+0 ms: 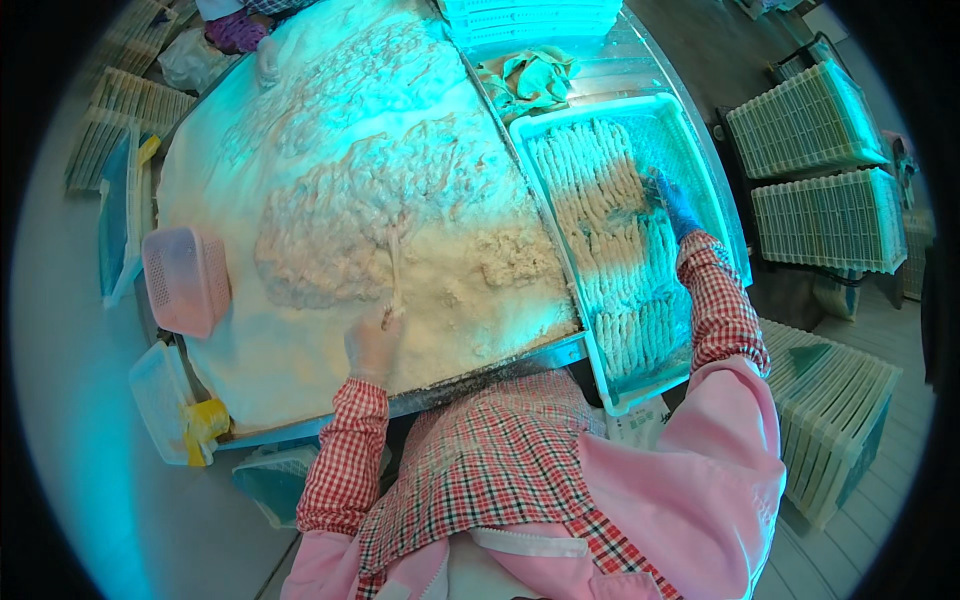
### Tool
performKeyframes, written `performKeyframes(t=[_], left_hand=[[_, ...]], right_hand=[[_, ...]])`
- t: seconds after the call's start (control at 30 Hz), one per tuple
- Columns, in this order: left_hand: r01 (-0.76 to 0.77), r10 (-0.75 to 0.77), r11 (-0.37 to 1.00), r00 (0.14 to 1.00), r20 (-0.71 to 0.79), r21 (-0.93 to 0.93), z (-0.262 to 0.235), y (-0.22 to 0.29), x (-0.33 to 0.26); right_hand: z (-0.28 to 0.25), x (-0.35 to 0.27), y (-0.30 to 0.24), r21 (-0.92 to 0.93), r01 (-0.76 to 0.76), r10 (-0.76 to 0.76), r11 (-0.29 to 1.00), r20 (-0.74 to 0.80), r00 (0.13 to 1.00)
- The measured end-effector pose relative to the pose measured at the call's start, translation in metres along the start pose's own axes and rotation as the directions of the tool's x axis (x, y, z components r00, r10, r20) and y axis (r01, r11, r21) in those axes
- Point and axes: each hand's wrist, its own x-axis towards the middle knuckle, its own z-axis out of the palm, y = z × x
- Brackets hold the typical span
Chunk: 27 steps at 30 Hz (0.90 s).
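Note:
My left hand (372,348), in a pale flour-dusted glove, is closed at the near part of the flour-covered table (240,375). Its fingertips pinch the lower end of a thin, pale, flour-coated strip (395,265), which points away from me. To the right, a white plastic tray (715,185) holds flour-coated strips (590,190) laid side by side in rows. Over the tray's right side is my right hand (678,208), blue-tinted, with its fingers drawn together at the strip ends. What those fingers hold, if anything, cannot be made out.
A heap of floured pieces (350,200) covers the table's middle. At its left edge stands a pink basket (185,280). A crumpled cloth (530,80) and stacked trays (530,20) lie beyond my tray. Crate stacks (810,120) stand at right. Another person's sleeve shows at far left.

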Motion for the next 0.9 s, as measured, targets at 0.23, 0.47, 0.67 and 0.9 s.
performKeyframes(t=[0.23,0.47,0.67,0.9], left_hand=[[0.076,-0.170,0.890,0.970,0.171,0.450,-0.020,-0.031,-0.025],[-0.171,0.188,0.981,0.948,-0.256,0.088,0.040,-0.038,-0.015],[-0.162,0.166,0.978,0.986,-0.018,0.134,0.000,-0.055,-0.029],[0.229,-0.178,0.957,0.948,0.263,-0.179,0.000,-0.085,-0.014]], right_hand=[[0.004,-0.028,-0.028,-0.819,0.014,-0.217,0.574,-0.136,0.967],[0.177,-0.150,-0.111,-0.261,0.594,-0.575,0.761,0.152,0.804],[0.317,-0.266,-0.105,-0.477,0.727,-0.637,0.493,0.371,0.676],[0.361,-0.305,-0.101,-0.433,0.812,-0.566,0.392,0.582,0.584]])
